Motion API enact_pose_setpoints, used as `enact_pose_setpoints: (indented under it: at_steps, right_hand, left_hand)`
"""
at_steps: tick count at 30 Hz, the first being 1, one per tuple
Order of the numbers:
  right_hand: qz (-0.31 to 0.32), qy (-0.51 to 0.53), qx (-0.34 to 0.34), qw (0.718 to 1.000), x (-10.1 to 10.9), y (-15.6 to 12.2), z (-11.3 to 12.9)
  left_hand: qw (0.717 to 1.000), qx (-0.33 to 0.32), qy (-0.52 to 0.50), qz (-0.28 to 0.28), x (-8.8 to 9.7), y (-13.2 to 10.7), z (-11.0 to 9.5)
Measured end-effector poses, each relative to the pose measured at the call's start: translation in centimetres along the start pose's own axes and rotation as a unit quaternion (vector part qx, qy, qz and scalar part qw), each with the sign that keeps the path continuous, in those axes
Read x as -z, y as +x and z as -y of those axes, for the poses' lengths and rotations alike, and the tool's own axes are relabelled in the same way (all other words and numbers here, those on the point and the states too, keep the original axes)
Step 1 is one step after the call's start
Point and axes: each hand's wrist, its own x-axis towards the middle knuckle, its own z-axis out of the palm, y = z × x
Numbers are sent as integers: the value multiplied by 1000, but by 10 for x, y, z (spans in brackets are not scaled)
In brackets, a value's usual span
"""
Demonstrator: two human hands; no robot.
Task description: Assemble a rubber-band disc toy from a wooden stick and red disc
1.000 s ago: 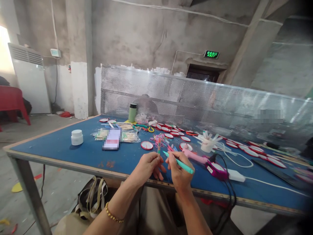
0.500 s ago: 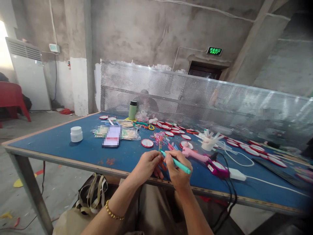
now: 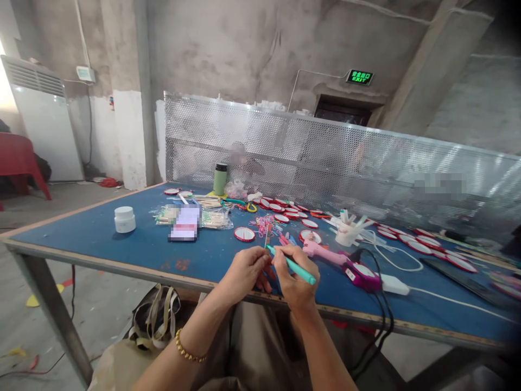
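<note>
My left hand [image 3: 246, 272] is closed, pinching a thin flat strip [image 3: 267, 234] with a reddish-brown upper part that stands up from the fingertips. Its lower end is hidden by my fingers. In my right hand [image 3: 296, 279] lies a teal pen [image 3: 300, 270], gripped like a writing tool. The pen's tip meets or nearly meets the strip beside my left fingertips; which of the two I cannot tell. Just beyond my hands are a round red-rimmed disc [image 3: 244, 234] and a pile of small pink and coloured pieces [image 3: 265, 224].
A pink and purple hand tool [image 3: 325, 253] with a black cord lies at right, near a white cup of sticks [image 3: 347, 233]. Several red-rimmed discs [image 3: 291, 213] spread behind. A phone [image 3: 185, 224], white jar [image 3: 124, 220] and green bottle [image 3: 220, 179] stand or lie leftward. Perforated metal panel [image 3: 285, 144] at back.
The camera view has shifted slightly, so the scene sits a little higher. Both hands keep nearly the same pose, with the strip and the pen still held.
</note>
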Motion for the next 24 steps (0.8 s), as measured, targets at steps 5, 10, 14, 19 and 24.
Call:
enact_pose_setpoints:
  at_steps: [5, 10, 14, 19, 24]
  right_hand:
    - [7, -14, 3, 1000, 1, 1, 0]
    - [17, -21, 12, 1000, 1, 1, 0]
    - [22, -27, 9, 999, 0, 1, 0]
    - [24, -29, 15, 999, 0, 2, 0]
    - [8, -23, 15, 1000, 1, 1, 1]
  left_hand:
    - [1000, -5, 10, -6, 0, -1, 1]
    - [1000, 0, 16, -15, -1, -1, -1]
    - [1000, 1, 18, -17, -2, -1, -2]
    - [1000, -3, 21, -18, -2, 0, -2]
    - [1000, -7, 23, -17, -1, 0, 0]
